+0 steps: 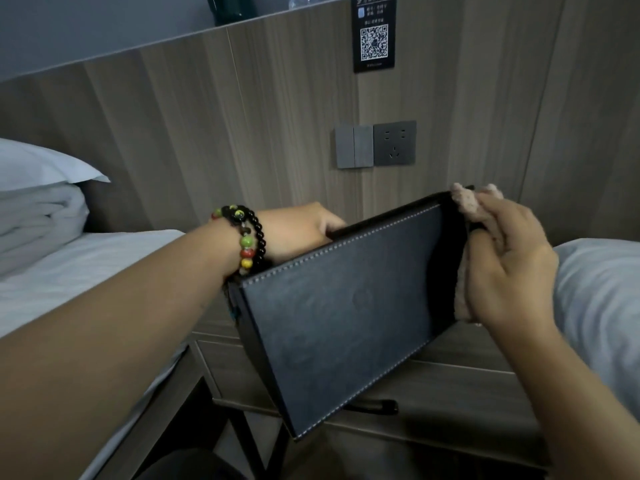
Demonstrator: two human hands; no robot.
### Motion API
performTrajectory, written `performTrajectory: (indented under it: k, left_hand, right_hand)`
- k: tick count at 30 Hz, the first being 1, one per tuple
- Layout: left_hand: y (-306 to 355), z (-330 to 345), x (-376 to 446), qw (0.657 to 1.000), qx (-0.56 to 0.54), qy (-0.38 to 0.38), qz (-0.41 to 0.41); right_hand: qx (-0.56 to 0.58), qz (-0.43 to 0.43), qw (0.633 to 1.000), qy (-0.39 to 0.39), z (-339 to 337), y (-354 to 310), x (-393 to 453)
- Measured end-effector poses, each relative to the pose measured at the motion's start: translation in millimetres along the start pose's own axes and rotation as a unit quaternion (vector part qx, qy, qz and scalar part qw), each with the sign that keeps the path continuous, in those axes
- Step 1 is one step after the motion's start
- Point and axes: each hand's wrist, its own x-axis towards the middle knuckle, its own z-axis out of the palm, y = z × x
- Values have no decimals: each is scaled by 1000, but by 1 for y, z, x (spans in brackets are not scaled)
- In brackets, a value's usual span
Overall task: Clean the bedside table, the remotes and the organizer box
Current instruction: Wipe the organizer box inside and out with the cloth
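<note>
Your left hand point(298, 230) grips the dark stitched leather organizer box point(346, 306), tilted in the air above the wooden bedside table point(450, 386); your right hand point(509, 265) pinches a beige fuzzy cloth point(467, 202) over its end. Hard rubbing could twist the box loose.

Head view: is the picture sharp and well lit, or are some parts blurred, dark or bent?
Head view: dim, bluish light; the right hand and cloth look soft with blur; the organizer box shows its stitching clearly; below the bedside table is deep shadow; the wall's top ledge bends from the wide lens.
</note>
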Motion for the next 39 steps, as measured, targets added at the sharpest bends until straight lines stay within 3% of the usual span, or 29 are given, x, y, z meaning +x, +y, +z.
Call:
performTrajectory:
  k: [7,11,15,18,23,25,28,32,35,39]
  left_hand:
    - [8,6,-26,999,-19,9,30]
    - [-5,10,-39,999,-16,2,37]
    - [-27,22,-49,999,11,24,27]
    - [-33,18,-54,999,-16,26,22]
    - [-34,-6,-55,995,54,-40,-68]
    - [-18,-7,-56,992,82,9,-94]
    - [24,22,-53,975,94,194,-46]
    - [48,89,-37,899,216,378,-45]
    - [39,101,-31,859,225,458,-29]
    - [33,101,-28,834,249,492,5]
  right_hand:
    - [117,49,992,10,-22,-9,-15]
    - [267,185,946,-11,-29,-12,-18]
    - [329,316,886,-78,-22,-10,-31]
    - [350,333,871,-92,-15,-15,-40]
    - [381,350,847,-118,-10,-26,-49]
    - [392,353,840,-127,-8,-29,-53]
    - [420,366,819,-139,-6,-32,-55]
    - [448,400,786,-147,-11,-31,-52]
    - [454,419,773,-146,-13,-24,-53]
    - [421,431,787,-134,-6,-16,-57]
